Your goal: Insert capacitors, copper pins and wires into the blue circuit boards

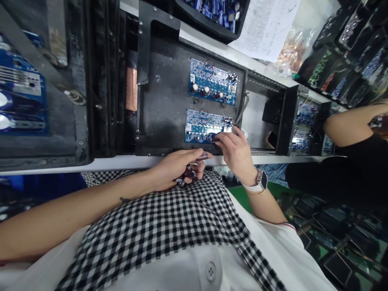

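Note:
Two blue circuit boards lie on a black carrier plate (163, 93): a far board (212, 82) and a near board (207, 126). My right hand (238, 151), with a watch on the wrist, pinches a small part against the near board's right edge. Just below the table edge, my left hand (177, 169) is closed round a bunch of small dark cylindrical components (190, 173), one of them poking out between thumb and forefinger. My checked apron fills the foreground.
A bin of blue components (218, 12) and a printed paper sheet (266, 26) sit beyond the plate. A bag of copper parts (292, 52) lies farther right. Another carrier with blue boards (304, 125) stands to the right, by a co-worker's arm (348, 121).

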A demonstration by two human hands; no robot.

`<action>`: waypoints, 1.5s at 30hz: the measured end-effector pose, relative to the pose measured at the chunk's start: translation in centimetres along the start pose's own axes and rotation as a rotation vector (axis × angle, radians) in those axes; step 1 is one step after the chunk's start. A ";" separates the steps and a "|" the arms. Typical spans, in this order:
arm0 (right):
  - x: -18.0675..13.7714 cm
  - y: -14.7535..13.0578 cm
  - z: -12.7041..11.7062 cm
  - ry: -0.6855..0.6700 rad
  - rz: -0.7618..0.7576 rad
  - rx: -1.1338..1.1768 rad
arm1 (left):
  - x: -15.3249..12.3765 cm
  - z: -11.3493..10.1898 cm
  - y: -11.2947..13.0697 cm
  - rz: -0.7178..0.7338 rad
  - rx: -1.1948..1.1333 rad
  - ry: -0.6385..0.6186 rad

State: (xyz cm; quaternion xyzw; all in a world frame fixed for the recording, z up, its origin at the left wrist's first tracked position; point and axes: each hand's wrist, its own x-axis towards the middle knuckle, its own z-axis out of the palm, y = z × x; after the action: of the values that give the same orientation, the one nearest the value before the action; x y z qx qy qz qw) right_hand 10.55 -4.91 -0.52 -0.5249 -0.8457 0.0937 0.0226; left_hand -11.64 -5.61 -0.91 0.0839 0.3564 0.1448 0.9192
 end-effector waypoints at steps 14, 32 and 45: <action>-0.4 0.5 0.0 0.041 -0.097 0.038 | 0.2 -0.6 -0.4 0.009 -0.027 0.038; -0.2 0.8 0.3 0.005 -0.181 -0.051 | 0.5 -0.6 -0.1 -0.003 -0.028 0.047; -0.1 -3.4 -2.8 -0.032 -0.100 0.298 | -0.6 0.2 0.4 0.024 -0.074 -0.019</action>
State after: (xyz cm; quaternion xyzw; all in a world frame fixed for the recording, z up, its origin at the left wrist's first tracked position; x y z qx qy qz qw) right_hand 7.99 -6.10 2.84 -0.4714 -0.8478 0.2250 0.0913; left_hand -11.99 -5.48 -0.28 0.0556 0.3409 0.1679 0.9233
